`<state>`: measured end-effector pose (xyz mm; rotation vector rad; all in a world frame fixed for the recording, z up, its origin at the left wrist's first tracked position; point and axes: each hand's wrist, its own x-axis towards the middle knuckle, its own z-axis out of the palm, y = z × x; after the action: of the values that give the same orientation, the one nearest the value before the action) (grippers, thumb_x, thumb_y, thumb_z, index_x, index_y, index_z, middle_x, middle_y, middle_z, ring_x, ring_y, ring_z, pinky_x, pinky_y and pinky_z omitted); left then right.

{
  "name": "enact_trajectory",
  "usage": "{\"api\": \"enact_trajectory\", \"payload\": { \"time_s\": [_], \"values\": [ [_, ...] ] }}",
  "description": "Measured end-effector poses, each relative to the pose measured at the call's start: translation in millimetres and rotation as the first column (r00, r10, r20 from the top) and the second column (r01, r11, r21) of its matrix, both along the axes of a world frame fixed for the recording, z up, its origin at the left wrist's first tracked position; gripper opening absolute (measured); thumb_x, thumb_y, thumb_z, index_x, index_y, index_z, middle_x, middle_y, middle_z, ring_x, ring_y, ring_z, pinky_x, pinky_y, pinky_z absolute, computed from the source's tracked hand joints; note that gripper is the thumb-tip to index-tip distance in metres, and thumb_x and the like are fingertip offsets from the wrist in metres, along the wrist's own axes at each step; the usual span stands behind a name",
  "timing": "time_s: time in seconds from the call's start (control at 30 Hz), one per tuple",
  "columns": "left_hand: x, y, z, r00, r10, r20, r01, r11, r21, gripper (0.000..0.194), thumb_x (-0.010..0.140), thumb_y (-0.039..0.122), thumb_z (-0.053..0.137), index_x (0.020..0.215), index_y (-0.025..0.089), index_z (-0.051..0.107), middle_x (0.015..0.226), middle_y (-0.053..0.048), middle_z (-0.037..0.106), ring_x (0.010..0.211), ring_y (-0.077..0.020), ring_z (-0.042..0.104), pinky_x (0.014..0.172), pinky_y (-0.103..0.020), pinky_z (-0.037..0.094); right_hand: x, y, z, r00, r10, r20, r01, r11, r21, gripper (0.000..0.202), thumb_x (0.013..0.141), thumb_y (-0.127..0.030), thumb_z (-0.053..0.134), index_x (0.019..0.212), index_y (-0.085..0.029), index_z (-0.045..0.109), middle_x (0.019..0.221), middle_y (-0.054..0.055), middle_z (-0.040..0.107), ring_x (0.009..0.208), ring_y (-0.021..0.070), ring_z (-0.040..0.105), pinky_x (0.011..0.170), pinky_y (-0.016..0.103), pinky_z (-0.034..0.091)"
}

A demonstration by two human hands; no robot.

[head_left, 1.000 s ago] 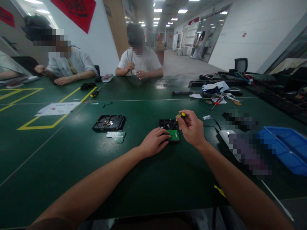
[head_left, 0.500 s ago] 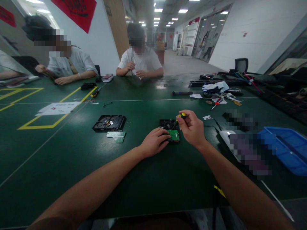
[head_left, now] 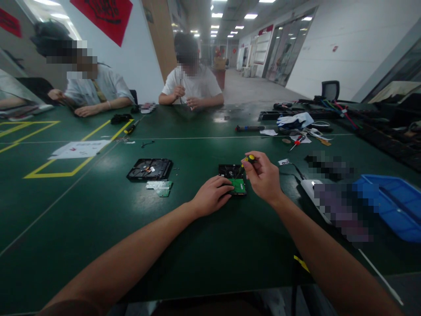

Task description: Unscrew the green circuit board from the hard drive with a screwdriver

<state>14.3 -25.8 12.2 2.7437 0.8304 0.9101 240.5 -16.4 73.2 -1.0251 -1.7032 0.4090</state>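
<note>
A black hard drive with a green circuit board lies on the green table in front of me. My left hand rests on the drive's left side, fingers reaching over the edge of the board. Pinched in my right hand is a yellow-and-black screwdriver, its shaft slanting down to the drive; where the tip touches is too small to tell. Further left lies a second black drive, with a detached circuit board just below it and tiny screws beside it.
At the right are a blue tray, a white device with a cable and a blurred top, and a red screwdriver. Gloves and cables lie further back. Across the table, people sit with their hands on or above it.
</note>
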Motion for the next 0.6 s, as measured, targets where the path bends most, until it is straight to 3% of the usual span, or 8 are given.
{"api": "enact_trajectory", "payload": {
  "time_s": [0.6],
  "values": [
    [-1.2, 1.1, -2.1, 1.0, -0.004, 0.006, 0.004, 1.0, 0.015, 0.027, 0.102, 0.029, 0.058, 0.127, 0.021, 0.067, 0.128, -0.011, 0.066, 0.121, -0.0272, 0.062, 0.107, -0.051, 0.053, 0.2, 1.4, -0.1, 0.996, -0.091, 0.016, 0.091, 0.996, 0.004, 0.03, 0.098, -0.044, 0.065, 0.12, -0.024, 0.061, 0.092, 0.004, 0.07, 0.07, 0.015, 0.066, 0.058, 0.027, 0.053]
  ]
}}
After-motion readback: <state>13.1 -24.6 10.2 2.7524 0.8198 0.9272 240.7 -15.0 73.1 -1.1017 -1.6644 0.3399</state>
